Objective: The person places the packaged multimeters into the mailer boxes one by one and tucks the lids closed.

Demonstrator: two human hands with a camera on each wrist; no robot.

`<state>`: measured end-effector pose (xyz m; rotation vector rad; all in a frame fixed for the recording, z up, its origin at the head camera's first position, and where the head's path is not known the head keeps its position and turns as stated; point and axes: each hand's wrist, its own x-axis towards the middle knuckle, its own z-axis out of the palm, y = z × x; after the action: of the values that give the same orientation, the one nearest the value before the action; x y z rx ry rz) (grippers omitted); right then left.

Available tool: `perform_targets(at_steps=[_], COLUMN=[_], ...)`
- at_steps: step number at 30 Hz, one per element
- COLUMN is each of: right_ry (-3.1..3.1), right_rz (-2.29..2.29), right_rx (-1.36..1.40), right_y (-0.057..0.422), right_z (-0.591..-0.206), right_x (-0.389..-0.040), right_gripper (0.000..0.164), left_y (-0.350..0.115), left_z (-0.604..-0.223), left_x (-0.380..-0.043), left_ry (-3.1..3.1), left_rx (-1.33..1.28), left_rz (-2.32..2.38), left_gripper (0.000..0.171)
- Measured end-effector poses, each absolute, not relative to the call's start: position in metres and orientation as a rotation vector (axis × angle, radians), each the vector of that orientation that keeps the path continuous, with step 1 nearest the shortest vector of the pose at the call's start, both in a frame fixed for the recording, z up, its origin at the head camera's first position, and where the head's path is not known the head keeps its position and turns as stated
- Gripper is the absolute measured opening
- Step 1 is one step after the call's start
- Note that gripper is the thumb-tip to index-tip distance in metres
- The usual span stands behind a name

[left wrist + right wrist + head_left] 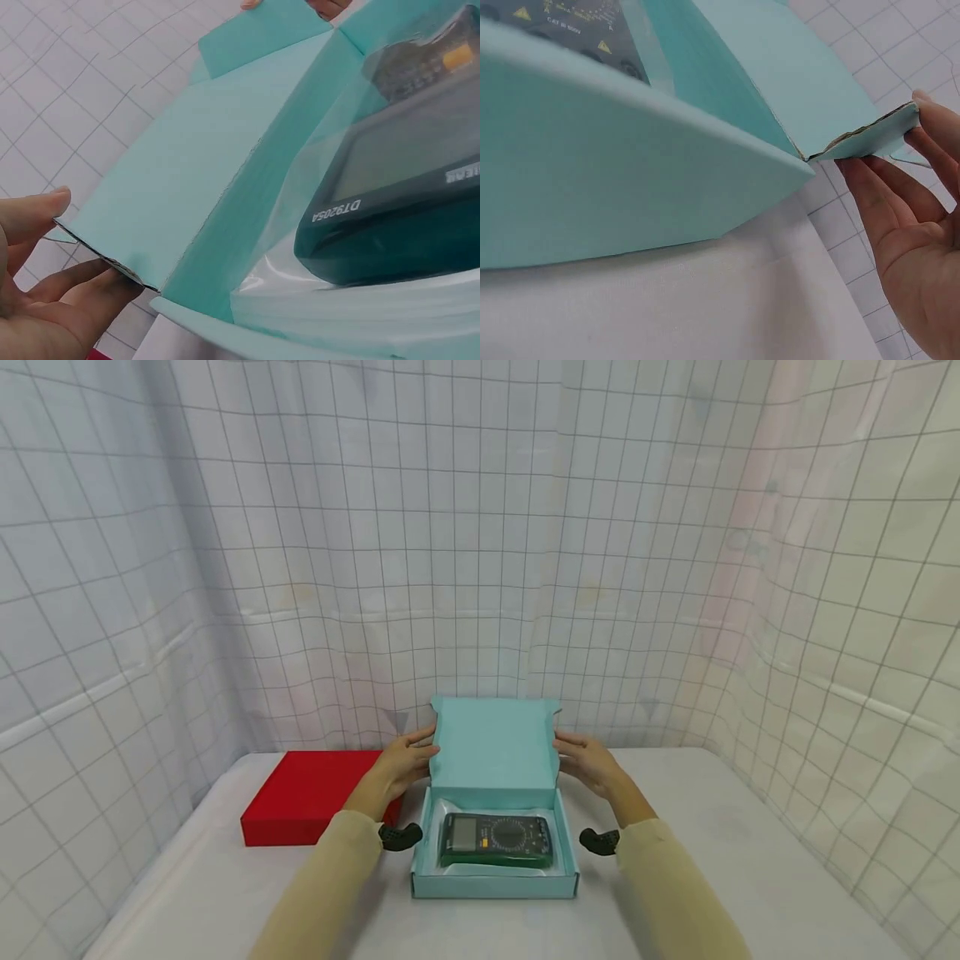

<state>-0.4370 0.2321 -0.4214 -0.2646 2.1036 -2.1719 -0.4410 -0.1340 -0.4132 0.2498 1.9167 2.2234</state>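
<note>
A light-blue cardboard box [495, 886] stands on the table with its lid [495, 743] raised at the back. Inside lies a dark multimeter [497, 839] with a green edge, a grey screen and a round dial, in clear plastic wrap [300, 195]. "DT9205A" can be read on it in the left wrist view. My left hand [405, 762] holds the lid's left side edge, thumb at the top corner and fingers behind. On the other side, my right hand [588, 764] pinches the lid's right side flap [874, 135] between thumb and fingers.
To the left of the blue box sits a flat red box [307, 797], partly behind my left forearm. A white cloth covers the table [712, 852]. Grid-patterned curtains [487, 527] enclose the back and both sides, close behind the raised lid.
</note>
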Motion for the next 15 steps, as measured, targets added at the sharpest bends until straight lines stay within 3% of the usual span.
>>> perform_targets(at_steps=[15], right_ry=[2.112], right_rz=[-2.227], right_rx=[-0.394], right_y=[0.231], right_z=[-0.425], right_x=[-0.427], right_gripper=[0.06], left_y=[-0.142], left_z=[-0.422], left_x=[-0.43], left_ry=[1.961], left_rx=[0.272], left_rz=[2.336], left_gripper=[0.062])
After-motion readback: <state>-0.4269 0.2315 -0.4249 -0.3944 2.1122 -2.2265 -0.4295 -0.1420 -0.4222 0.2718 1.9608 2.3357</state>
